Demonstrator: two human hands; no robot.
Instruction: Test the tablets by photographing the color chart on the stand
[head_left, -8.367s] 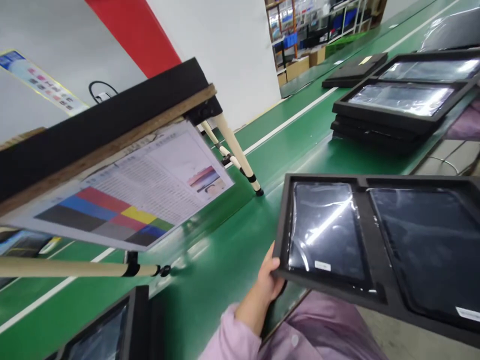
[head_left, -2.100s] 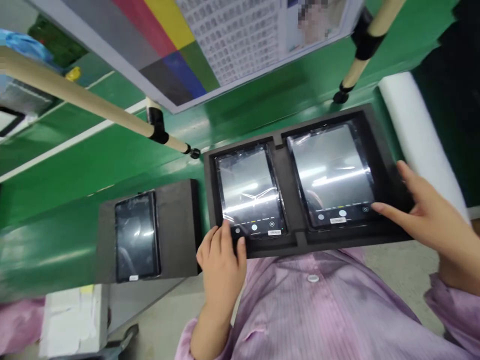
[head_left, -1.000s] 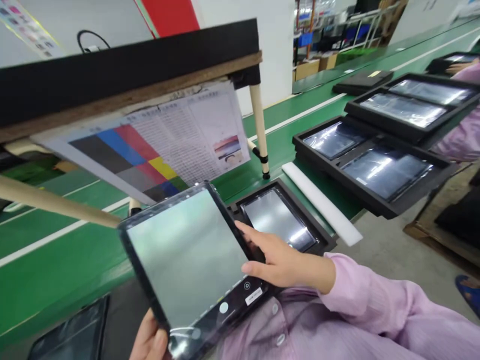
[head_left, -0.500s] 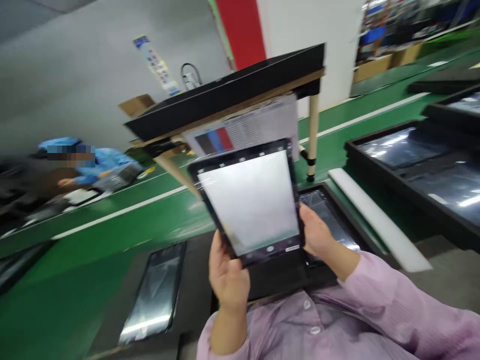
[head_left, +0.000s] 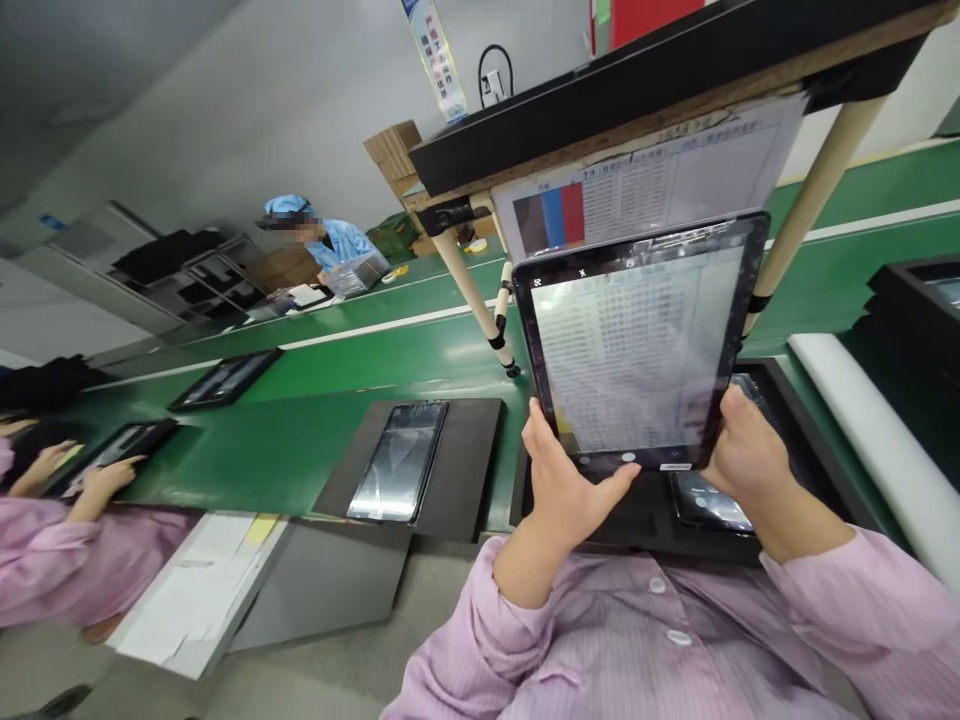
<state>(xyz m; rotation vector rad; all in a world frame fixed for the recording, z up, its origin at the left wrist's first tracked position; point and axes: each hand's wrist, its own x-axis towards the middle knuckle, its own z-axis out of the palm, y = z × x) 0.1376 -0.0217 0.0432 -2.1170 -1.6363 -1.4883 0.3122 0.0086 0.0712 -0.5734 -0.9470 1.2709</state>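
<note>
I hold a black tablet (head_left: 637,345) upright in both hands, its lit screen showing the printed table of the chart behind it. My left hand (head_left: 566,485) grips its lower left corner, thumb laid along the bottom edge. My right hand (head_left: 746,450) grips the lower right corner. The tablet faces a colour test chart (head_left: 645,185) hanging under a black shelf (head_left: 637,80). Below the tablet lies a black foam tray (head_left: 787,500) with another tablet (head_left: 709,500) partly hidden by my hands.
A second foam tray with a dark tablet (head_left: 397,460) lies left on the green conveyor belt (head_left: 300,420). A co-worker's hands (head_left: 75,480) touch a device at far left. A person in blue (head_left: 322,240) works across the belt. A white foam roll (head_left: 877,440) lies right.
The tablet was lifted out of the tray, raised and squared to the chart; its screen went from blank white to showing the chart's table. My view swung left.
</note>
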